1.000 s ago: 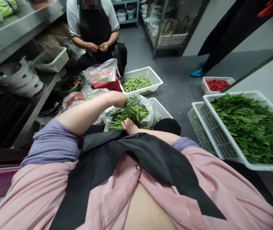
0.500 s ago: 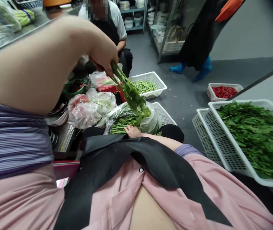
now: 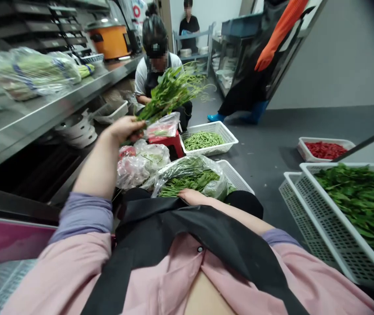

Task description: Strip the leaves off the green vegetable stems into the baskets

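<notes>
My left hand is closed around the stems of a bunch of leafy greens, raised in front of me with its leaves pointing up and right. Thin curly ends at the bunch's tip are blurred. My right hand lies with fingers stretched out on the near edge of more greens. These fill a clear plastic bag by my knees. Beside that bag is a crumpled plastic bag with pale and red contents.
A white basket of green beans stands ahead, next to a red stool. To the right are a tub of red peppers and a basket of leaves. A co-worker sits opposite; another in blue boots stands nearby. A steel counter runs left.
My left hand has moved left, and the bunch has swung from hanging down to pointing up. The view has tilted up. My right hand stays on the bagged greens.
</notes>
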Available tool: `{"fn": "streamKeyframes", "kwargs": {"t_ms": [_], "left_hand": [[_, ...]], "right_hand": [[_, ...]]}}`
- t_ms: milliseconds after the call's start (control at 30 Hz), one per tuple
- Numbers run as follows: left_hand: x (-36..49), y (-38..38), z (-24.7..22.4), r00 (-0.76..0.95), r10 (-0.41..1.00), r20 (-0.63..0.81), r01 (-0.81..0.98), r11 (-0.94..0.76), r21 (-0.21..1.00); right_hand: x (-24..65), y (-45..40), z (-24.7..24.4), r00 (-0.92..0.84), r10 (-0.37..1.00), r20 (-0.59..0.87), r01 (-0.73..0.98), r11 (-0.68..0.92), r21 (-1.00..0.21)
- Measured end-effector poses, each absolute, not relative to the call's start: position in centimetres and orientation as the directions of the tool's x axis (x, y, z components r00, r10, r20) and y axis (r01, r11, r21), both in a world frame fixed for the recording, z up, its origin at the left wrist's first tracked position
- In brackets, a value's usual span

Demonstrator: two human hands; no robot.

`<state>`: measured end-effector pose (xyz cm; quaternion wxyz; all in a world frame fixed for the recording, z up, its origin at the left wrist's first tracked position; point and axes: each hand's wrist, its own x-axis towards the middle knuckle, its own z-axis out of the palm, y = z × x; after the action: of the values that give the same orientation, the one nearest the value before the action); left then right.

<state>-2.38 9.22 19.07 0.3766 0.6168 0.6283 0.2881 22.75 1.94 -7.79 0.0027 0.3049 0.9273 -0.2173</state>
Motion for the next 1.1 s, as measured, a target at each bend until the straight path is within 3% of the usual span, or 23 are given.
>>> {"fn": "streamKeyframes", "kwargs": {"t_ms": [67,167,233,300,367,433,500,567,600,700,767,800,867,967,1033,1100], "left_hand": [[-1.2,8.1,14.7,0.151,0.978,-0.146,0.312,0.093,0.945],[-0.1,7.1,10.2,0.255,0.952,-0.17,0.07,0.157,0.985],[0.3,6.5,8.2,0.303,0.934,-0.188,-0.004,0.198,0.98],[0.7,5.9,6.7,0.346,0.916,-0.201,-0.031,0.226,0.974],[1.1,5.3,5.8,0.377,0.904,-0.204,-0.031,0.232,0.972],[1.6,4.7,5.3,0.398,0.896,-0.195,-0.015,0.219,0.976],[2.1,4.1,5.2,0.416,0.89,-0.186,0.016,0.197,0.98],[2.7,3.5,5.4,0.417,0.891,-0.178,0.059,0.169,0.984],[2.9,3.3,5.5,0.41,0.895,-0.173,0.083,0.152,0.985],[3.5,2.7,5.7,0.381,0.912,-0.155,0.133,0.111,0.985],[3.7,2.4,5.6,0.364,0.917,-0.162,0.147,0.115,0.982],[3.7,2.4,5.5,0.355,0.919,-0.171,0.145,0.127,0.981],[3.6,2.3,5.1,0.344,0.918,-0.196,0.124,0.162,0.979],[3.2,2.2,4.5,0.354,0.907,-0.229,0.07,0.218,0.973],[3.0,2.3,4.2,0.365,0.898,-0.245,0.042,0.247,0.968],[2.9,2.3,4.0,0.377,0.892,-0.251,0.023,0.262,0.965]], "right_hand": [[23.4,1.9,-6.5,-0.827,0.555,-0.09,0.525,0.705,-0.477],[24.3,2.0,-4.0,-0.751,0.657,0.063,0.475,0.604,-0.64],[24.8,2.2,-2.3,-0.62,0.771,0.143,0.407,0.472,-0.782],[25.3,2.4,-0.8,-0.488,0.866,0.114,0.303,0.29,-0.908],[25.8,2.4,0.4,-0.432,0.902,0.028,0.214,0.132,-0.968],[26.3,2.2,1.4,-0.418,0.908,0.008,0.197,0.1,-0.975],[26.6,1.7,2.4,-0.371,0.922,0.111,0.284,0.226,-0.932],[26.7,1.3,3.3,-0.363,0.904,0.226,0.462,0.385,-0.799],[26.6,1.1,3.6,-0.42,0.881,0.216,0.552,0.438,-0.709],[25.9,1.0,3.7,-0.665,0.735,-0.132,0.699,0.55,-0.458],[25.4,1.3,3.3,-0.653,0.699,-0.292,0.757,0.588,-0.284],[25.3,1.6,3.0,-0.606,0.744,-0.281,0.795,0.575,-0.193],[25.3,2.2,2.8,-0.48,0.87,-0.115,0.877,0.475,-0.069],[25.8,3.1,3.6,-0.352,0.915,0.196,0.918,0.379,-0.121],[26.0,3.6,4.4,-0.349,0.869,0.351,0.877,0.435,-0.206],[25.9,4.0,5.1,-0.405,0.819,0.406,0.808,0.528,-0.262]]}}
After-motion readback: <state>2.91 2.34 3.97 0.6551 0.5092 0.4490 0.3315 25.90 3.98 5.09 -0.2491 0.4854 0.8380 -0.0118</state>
